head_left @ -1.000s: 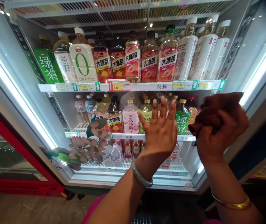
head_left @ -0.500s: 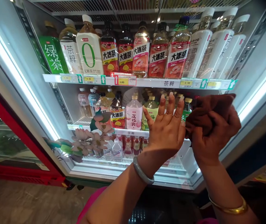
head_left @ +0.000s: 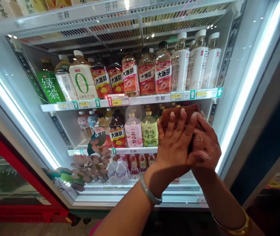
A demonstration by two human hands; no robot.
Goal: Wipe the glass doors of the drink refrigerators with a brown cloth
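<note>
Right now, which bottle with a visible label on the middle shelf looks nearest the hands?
The gold-capped bottle with the light-green label, immediately right of the pink-labelled bottle; the others sit farther from the left hand.

**Bottles above and left of the hands!**

And there's the cloth (head_left: pixel 174 115), behind the left hand (head_left: pixel 175 147), with the right hand (head_left: pixel 207 144) just to its right! Above both, a bottle row (head_left: pixel 130 77) lines a shelf (head_left: pixel 145 100); left, more bottles (head_left: pixel 133 132); lower left, others (head_left: pixel 122 170) on a rack (head_left: pixel 135 179).
</note>
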